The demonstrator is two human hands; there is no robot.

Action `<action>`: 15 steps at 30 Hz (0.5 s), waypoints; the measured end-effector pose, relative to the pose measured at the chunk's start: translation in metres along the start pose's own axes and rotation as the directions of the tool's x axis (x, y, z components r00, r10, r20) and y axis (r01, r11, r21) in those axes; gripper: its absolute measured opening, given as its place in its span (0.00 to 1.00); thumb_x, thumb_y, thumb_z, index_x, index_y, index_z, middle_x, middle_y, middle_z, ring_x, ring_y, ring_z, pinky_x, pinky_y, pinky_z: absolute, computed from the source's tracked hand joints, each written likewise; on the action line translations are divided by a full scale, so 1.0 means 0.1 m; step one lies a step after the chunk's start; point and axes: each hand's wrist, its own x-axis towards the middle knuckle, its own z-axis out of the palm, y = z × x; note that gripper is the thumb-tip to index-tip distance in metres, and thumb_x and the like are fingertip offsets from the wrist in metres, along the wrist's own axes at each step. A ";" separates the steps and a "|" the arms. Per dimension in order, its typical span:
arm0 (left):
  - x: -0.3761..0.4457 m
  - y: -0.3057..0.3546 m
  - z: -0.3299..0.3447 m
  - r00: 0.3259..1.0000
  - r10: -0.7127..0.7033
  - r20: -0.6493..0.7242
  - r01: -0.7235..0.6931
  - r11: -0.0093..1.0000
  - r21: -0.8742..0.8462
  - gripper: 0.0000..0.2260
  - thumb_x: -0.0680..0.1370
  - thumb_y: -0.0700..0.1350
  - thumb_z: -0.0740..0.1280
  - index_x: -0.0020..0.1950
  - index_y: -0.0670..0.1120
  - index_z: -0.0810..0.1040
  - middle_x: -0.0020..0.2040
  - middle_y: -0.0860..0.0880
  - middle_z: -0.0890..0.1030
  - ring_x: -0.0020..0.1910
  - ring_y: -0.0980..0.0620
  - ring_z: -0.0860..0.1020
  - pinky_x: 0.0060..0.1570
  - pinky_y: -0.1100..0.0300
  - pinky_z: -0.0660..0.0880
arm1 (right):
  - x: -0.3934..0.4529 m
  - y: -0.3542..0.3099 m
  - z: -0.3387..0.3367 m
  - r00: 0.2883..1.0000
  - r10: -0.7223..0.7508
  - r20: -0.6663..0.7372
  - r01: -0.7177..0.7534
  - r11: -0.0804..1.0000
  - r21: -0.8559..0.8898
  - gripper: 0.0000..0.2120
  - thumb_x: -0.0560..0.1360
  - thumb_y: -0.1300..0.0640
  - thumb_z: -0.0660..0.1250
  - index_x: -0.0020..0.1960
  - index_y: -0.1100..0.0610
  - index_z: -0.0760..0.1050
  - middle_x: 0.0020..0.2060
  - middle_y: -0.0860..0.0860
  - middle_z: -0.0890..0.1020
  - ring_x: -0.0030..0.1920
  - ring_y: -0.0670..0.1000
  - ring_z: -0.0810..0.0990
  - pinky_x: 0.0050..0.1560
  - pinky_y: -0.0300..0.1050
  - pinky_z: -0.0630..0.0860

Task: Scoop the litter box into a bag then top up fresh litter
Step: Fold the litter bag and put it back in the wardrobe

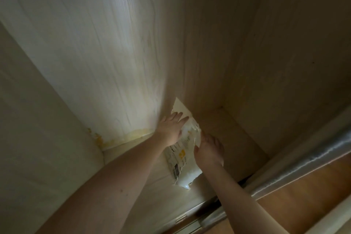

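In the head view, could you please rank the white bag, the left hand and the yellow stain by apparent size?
1. White bag, clearly largest.
2. Yellow stain, long but thin.
3. Left hand, which looks similar in extent to the stain, so their order is unsure.

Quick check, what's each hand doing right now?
Left hand: open, fingers straight, resting flat on the white bag.
Right hand: grips the bag's torn right edge.

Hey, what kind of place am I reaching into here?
Probably the inside of a wardrobe or storage cupboard: pale wood-grain panels meet in a corner, a metal sliding-door track edges it, and both hands reach a torn white bag on its floor.
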 end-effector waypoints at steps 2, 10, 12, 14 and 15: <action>-0.07 -0.01 -0.01 0.999 -0.038 0.021 0.038 0.999 -0.008 0.27 0.83 0.51 0.56 0.80 0.53 0.49 0.80 0.47 0.52 0.79 0.46 0.51 0.75 0.45 0.54 | -0.05 0.05 0.00 1.000 -0.003 0.010 0.003 1.000 -0.024 0.28 0.81 0.47 0.54 0.78 0.53 0.51 0.76 0.52 0.58 0.75 0.55 0.56 0.74 0.52 0.55; -0.40 0.18 -0.08 0.976 -0.215 -0.033 0.211 0.972 -0.100 0.27 0.82 0.58 0.52 0.79 0.53 0.53 0.79 0.47 0.58 0.78 0.46 0.55 0.74 0.43 0.54 | -0.21 0.07 -0.07 0.999 -0.034 0.008 0.035 0.997 -0.072 0.29 0.81 0.45 0.53 0.78 0.53 0.50 0.77 0.53 0.55 0.77 0.55 0.51 0.75 0.52 0.50; -0.48 0.25 -0.05 0.972 -0.232 -0.034 0.227 0.967 -0.118 0.26 0.82 0.58 0.51 0.79 0.53 0.53 0.78 0.47 0.58 0.78 0.46 0.55 0.74 0.43 0.53 | -0.24 0.06 -0.08 0.999 -0.047 0.006 0.047 0.996 -0.078 0.29 0.81 0.46 0.52 0.78 0.53 0.50 0.77 0.53 0.55 0.77 0.54 0.51 0.75 0.52 0.50; -0.56 0.29 -0.03 0.967 -0.251 -0.034 0.245 0.960 -0.133 0.26 0.82 0.59 0.50 0.79 0.53 0.54 0.78 0.47 0.59 0.78 0.47 0.55 0.74 0.43 0.53 | -0.26 0.06 -0.10 0.998 -0.057 0.015 0.058 0.995 -0.085 0.29 0.81 0.48 0.53 0.78 0.53 0.49 0.77 0.53 0.55 0.77 0.54 0.51 0.75 0.52 0.50; -0.60 0.29 -0.02 0.966 -0.257 -0.026 0.251 0.959 -0.132 0.26 0.82 0.59 0.50 0.79 0.53 0.54 0.78 0.47 0.59 0.77 0.47 0.55 0.74 0.43 0.53 | -0.28 0.06 -0.12 0.998 -0.062 0.025 0.064 0.994 -0.084 0.29 0.81 0.49 0.53 0.78 0.54 0.49 0.77 0.53 0.55 0.77 0.54 0.51 0.75 0.51 0.51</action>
